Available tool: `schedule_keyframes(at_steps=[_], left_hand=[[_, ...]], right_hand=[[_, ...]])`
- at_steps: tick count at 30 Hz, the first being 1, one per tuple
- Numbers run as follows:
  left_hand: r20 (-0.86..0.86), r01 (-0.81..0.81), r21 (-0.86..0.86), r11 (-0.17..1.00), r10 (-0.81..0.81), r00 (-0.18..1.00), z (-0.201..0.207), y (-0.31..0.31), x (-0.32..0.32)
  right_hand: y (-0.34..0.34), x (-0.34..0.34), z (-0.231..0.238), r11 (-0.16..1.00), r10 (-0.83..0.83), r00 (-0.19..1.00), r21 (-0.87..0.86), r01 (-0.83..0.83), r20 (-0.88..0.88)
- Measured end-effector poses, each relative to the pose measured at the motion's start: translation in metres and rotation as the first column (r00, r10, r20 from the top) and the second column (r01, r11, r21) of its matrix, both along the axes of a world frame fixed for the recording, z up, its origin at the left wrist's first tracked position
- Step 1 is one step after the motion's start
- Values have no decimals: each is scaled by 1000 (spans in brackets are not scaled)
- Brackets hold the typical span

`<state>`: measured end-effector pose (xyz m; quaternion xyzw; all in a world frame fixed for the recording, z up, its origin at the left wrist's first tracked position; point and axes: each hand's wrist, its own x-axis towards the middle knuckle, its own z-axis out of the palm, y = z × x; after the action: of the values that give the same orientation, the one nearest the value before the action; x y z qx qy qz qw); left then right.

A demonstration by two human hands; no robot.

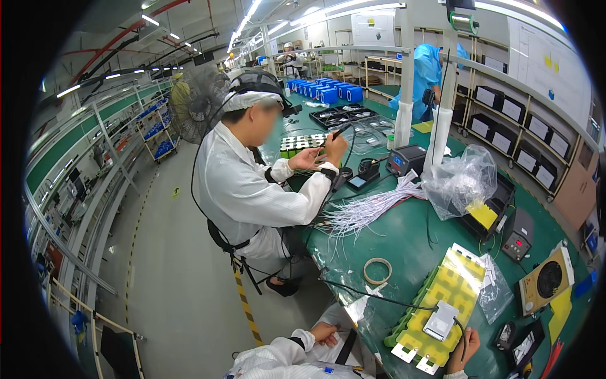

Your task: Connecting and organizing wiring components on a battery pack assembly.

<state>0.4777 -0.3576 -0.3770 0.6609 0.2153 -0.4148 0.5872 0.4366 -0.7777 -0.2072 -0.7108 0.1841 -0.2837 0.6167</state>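
A yellow-and-green, slab-shaped battery pack [451, 278] with white tabs at its near end lies on a green-topped surface [394, 243], its long axis slanting from near left to far right. The wearer's bare right hand [466, 350] is the nearer one, at the pack's near right side, so the pack lies just left of its fingers and stretches ahead of them. Those fingers bend beside a black cable [463, 331] leading from a flat, silver-grey rectangular box [440, 320] atop the pack; whether they grasp cable, pack or nothing cannot be told from this angle. The bare left hand [325, 333] rests well apart, off the surface, its fingers loosely curled and their hold, if any, hidden; the pack lies to its right. Beyond, near a tan ring of tape [377, 271], a co-worker in a white coat [243, 170] holds a slim, dark tool [341, 131].
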Motion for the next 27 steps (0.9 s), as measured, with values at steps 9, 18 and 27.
schedule_keyframes(at_steps=[9,18,27], left_hand=[[13,5,-1,1000,-5,1000,-3,1,3],[-1,5,26,1000,-5,1000,1,-1,3],[-20,-7,25,1000,7,1000,7,-4,5]], right_hand=[[1,1,-7,1000,14,1000,7,-14,-4],[7,-1,1,996,43,999,79,-42,-11],[7,0,4,999,21,1000,35,-21,-5]])
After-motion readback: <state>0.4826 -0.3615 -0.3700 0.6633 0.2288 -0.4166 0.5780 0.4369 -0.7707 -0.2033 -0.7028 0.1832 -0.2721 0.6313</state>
